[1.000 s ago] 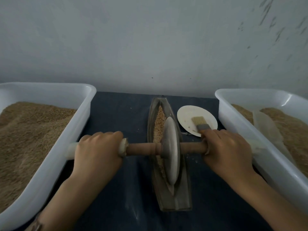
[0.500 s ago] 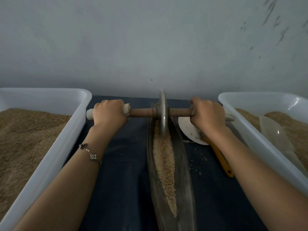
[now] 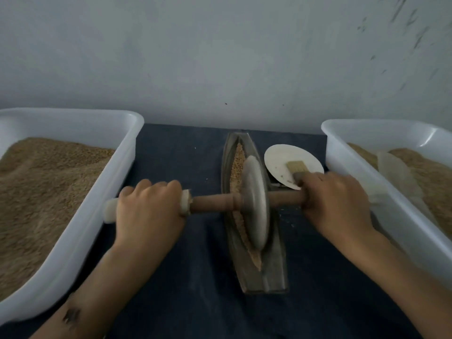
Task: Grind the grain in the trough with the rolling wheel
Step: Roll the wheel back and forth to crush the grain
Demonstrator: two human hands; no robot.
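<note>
A boat-shaped metal trough (image 3: 274, 272) lies lengthwise on the dark cloth, with tan grain (image 3: 237, 165) along its groove. The metal rolling wheel (image 3: 254, 204) stands in the trough near its middle, on a wooden axle (image 3: 212, 203) that crosses it. My left hand (image 3: 146, 211) grips the axle's left handle. My right hand (image 3: 337, 206) grips the right handle. The wheel hides the grain under it.
A white tub (image 3: 80, 231) full of grain stands at the left, another white tub (image 3: 401, 216) with grain and a clear scoop (image 3: 396, 172) at the right. A small white plate (image 3: 281, 160) with a brush (image 3: 297, 167) on it lies right of the trough. A wall is behind.
Half a second ago the wheel was at the trough's far end with my arms stretched out. Both hands have pulled it back toward me to the middle of the trough.
</note>
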